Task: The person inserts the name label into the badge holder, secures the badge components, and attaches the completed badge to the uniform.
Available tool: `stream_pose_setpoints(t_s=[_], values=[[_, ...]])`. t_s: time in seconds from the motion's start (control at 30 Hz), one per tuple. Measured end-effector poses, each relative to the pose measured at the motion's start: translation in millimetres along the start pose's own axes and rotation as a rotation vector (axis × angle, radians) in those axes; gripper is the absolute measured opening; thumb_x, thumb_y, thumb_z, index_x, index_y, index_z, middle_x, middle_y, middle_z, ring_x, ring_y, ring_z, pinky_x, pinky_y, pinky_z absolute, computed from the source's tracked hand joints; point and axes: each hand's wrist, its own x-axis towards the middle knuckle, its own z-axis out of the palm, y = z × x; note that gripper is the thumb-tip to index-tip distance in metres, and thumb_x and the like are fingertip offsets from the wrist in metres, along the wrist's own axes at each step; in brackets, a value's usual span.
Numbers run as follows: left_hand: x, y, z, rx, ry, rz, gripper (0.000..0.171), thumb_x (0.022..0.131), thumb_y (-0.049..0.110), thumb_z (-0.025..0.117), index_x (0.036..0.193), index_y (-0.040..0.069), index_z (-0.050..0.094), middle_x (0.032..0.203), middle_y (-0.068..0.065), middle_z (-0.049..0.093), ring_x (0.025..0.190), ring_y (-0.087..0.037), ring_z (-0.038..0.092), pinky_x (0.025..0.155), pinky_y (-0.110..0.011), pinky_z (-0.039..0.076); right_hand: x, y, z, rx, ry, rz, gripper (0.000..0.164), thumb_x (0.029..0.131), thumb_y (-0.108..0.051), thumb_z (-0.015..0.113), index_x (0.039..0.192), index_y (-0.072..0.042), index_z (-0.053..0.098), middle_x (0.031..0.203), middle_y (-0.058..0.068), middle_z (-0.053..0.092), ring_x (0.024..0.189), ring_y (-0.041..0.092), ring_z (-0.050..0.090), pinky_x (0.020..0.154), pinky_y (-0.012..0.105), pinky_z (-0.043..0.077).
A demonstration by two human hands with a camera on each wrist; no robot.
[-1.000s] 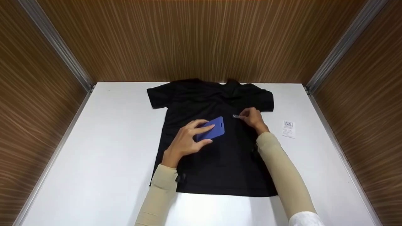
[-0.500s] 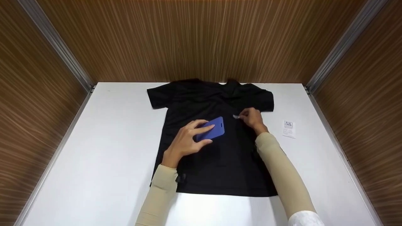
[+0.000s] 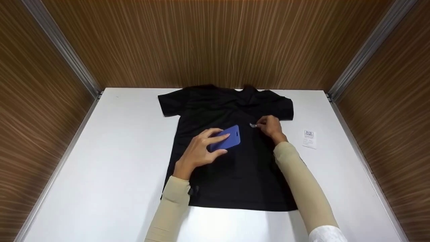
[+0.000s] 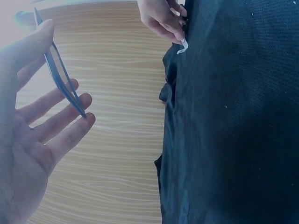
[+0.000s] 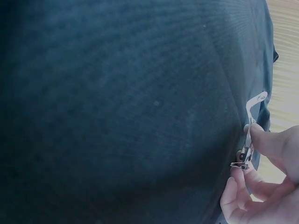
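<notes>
My left hand (image 3: 196,151) holds a blue badge holder (image 3: 233,137) with a slot near one end, above the black T-shirt (image 3: 231,181). Seen edge-on in the left wrist view, the holder (image 4: 58,77) sits between thumb and fingertips. To its right, my right hand (image 3: 271,127) pinches a small badge clip (image 3: 253,125) over the shirt's chest. The right wrist view shows the clip's pale strap (image 5: 251,106) sticking up past the thumb, with a snap at its end. Lower down, its metal pin part (image 5: 240,164) lies against the fingertips.
A white printed card (image 3: 309,139) lies on the white table (image 3: 111,161), right of the shirt. Wood-patterned panels (image 3: 215,43) with metal corner rails (image 3: 63,47) enclose the back and sides.
The clip has turned slightly in my right fingers, so its strap now shows as a thin curve instead of a flat strip. My left hand and the badge holder stay in place.
</notes>
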Motion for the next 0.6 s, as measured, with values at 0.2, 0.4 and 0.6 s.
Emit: stream_pose_setpoints(t_s=[0.2,0.4,0.6], values=[[0.7,-1.5,1.0,0.003,0.009,0.007,0.05,0.091,0.034,0.079,0.139,0.023,0.067,0.139,-0.012,0.064,0.125,-0.028,0.063,0.106,-0.046,0.053,-0.2,0.4,-4.0,0.003,0.011,-0.049,0.017,0.092,-0.008,0.072,0.102,0.005,0.077,0.108,0.023,0.077,0.109,0.042,0.069,0.101,0.054,0.051],[1.1,-1.1,1.9,0.003,0.027,0.031,0.05,0.09,0.033,0.08,0.137,0.022,0.068,0.137,-0.012,0.066,0.123,-0.028,0.064,0.105,-0.045,0.054,-6.3,-5.4,-12.9,0.05,0.033,-0.085,0.017,0.092,-0.006,0.071,0.103,0.005,0.076,0.108,0.024,0.076,0.108,0.042,0.069,0.101,0.053,0.05],[1.3,-0.7,1.4,0.015,0.022,0.032,0.05,0.091,0.037,0.078,0.138,0.023,0.068,0.137,-0.012,0.065,0.123,-0.027,0.064,0.105,-0.045,0.054,-17.6,-21.4,-27.5,0.115,0.032,-0.123,0.017,0.093,-0.003,0.069,0.107,0.006,0.076,0.108,0.024,0.077,0.1,0.038,0.073,0.092,0.046,0.055]])
